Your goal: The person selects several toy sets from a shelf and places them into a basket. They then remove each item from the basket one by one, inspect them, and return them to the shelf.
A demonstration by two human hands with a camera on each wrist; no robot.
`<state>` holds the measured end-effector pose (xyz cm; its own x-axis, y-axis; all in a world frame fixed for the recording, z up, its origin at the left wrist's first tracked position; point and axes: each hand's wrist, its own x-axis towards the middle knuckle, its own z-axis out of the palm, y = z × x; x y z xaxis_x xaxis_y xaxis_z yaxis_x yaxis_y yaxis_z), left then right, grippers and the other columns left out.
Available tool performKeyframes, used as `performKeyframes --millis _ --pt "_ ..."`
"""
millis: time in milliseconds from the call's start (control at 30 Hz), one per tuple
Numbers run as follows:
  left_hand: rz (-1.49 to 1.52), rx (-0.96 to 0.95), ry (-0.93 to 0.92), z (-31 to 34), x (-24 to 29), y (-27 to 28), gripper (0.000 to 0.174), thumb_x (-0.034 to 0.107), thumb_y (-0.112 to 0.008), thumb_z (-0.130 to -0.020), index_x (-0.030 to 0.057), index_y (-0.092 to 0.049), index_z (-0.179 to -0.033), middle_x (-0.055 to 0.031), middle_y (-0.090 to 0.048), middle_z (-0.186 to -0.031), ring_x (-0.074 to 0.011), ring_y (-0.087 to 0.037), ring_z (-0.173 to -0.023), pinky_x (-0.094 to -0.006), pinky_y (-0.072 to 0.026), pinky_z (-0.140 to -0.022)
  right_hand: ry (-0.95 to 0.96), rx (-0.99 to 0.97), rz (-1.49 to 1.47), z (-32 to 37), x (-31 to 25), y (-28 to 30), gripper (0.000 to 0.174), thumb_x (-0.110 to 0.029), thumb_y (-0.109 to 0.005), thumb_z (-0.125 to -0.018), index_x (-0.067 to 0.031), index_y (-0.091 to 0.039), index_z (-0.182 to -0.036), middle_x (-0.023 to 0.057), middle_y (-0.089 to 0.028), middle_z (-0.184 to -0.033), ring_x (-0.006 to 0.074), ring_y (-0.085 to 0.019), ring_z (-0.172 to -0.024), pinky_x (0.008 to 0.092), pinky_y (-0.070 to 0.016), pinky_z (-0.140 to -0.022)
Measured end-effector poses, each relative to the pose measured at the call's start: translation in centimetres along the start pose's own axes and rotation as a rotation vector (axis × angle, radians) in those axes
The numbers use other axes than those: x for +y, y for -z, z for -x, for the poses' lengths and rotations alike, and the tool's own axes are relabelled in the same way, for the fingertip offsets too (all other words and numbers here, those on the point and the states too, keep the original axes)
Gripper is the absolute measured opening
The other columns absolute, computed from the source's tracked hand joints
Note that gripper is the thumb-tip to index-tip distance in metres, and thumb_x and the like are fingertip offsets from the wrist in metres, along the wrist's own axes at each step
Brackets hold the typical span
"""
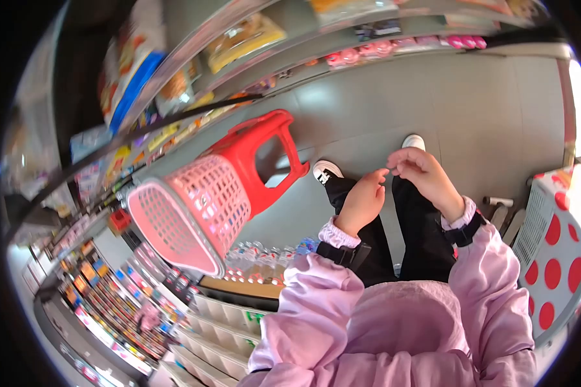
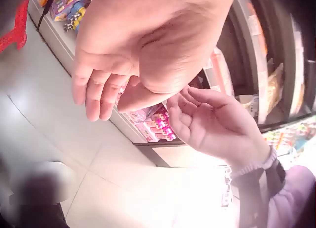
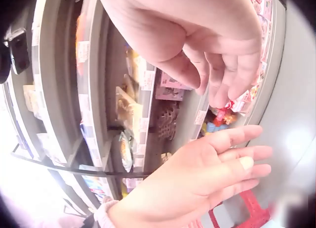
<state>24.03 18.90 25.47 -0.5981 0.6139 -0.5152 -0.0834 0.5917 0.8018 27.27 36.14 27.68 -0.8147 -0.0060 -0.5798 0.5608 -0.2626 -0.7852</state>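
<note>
In front of the pink-sleeved torso, the left hand [image 1: 361, 205] and the right hand [image 1: 427, 182] are raised over the legs, fingertips close together. Neither holds anything. The left wrist view has the left hand [image 2: 143, 50] large at the top with loosely bent fingers, and the right hand [image 2: 217, 126] below it, palm showing. Seen from the right wrist, the right hand [image 3: 202, 35] has its fingers bent downward, while the left hand [image 3: 197, 176] is extended below, a gap between them. Whether the fingertips touch in the head view, I cannot tell.
A pink basket [image 1: 216, 200] with a red frame [image 1: 242, 155] is at the left. Stocked shelves [image 1: 303, 39] run along the top. Bottles [image 1: 258, 261] stand by a white rack [image 1: 223, 316] lower left. A red-dotted white container [image 1: 549, 258] is at the right.
</note>
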Motion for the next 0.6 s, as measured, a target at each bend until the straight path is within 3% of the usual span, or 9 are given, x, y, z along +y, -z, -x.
performKeyframes --millis 133,367,567,600 --pt "-0.008 0.165 -0.076 4.3 2.2 6.4 0.031 0.0 -0.051 -0.079 -0.0001 -0.049 -0.11 -0.0129 -0.06 -0.093 -0.024 -0.059 -0.081 -0.0301 -0.0464 -0.07 0.013 -0.117 0.059 0.4 -4.1 -5.7 0.016 -0.002 -0.048 -0.085 0.0014 -0.052 -0.1 0.0055 -0.057 -0.093 0.011 -0.055 -0.086 0.0248 -0.0442 -0.078" --pt "0.052 0.431 -0.105 13.6 3.3 18.6 0.028 -0.002 -0.049 -0.082 -0.002 -0.049 -0.11 -0.0103 -0.058 -0.087 -0.0174 -0.058 -0.078 -0.0272 -0.0461 -0.071 0.128 -0.294 0.149 -1.0 -9.9 -17.5 0.017 -0.002 -0.047 -0.085 0.0017 -0.052 -0.101 0.0057 -0.059 -0.094 0.0118 -0.055 -0.086 0.0251 -0.0442 -0.078" --pt "0.311 0.616 0.065 21.6 -0.3 26.3 0.025 0.004 -0.046 -0.088 -0.002 -0.049 -0.112 -0.0042 -0.056 -0.085 -0.0093 -0.054 -0.077 -0.0205 -0.0434 -0.065 0.235 -0.569 0.237 -1.7 -11.2 -28.0 0.026 -0.002 -0.049 -0.081 -0.0028 -0.048 -0.108 0.0091 -0.058 -0.098 0.0171 -0.058 -0.084 0.0289 -0.0457 -0.075" --pt "0.401 0.692 0.074 22.4 -1.2 27.3 0.023 0.001 -0.047 -0.085 -0.0016 -0.052 -0.108 -0.0065 -0.057 -0.083 -0.0106 -0.055 -0.076 -0.0231 -0.0448 -0.068 0.26 -0.61 0.27 -1.8 -11.8 -29.8 0.026 -0.003 -0.05 -0.081 -0.0025 -0.048 -0.107 0.0094 -0.058 -0.097 0.0182 -0.059 -0.083 0.0299 -0.0459 -0.075"
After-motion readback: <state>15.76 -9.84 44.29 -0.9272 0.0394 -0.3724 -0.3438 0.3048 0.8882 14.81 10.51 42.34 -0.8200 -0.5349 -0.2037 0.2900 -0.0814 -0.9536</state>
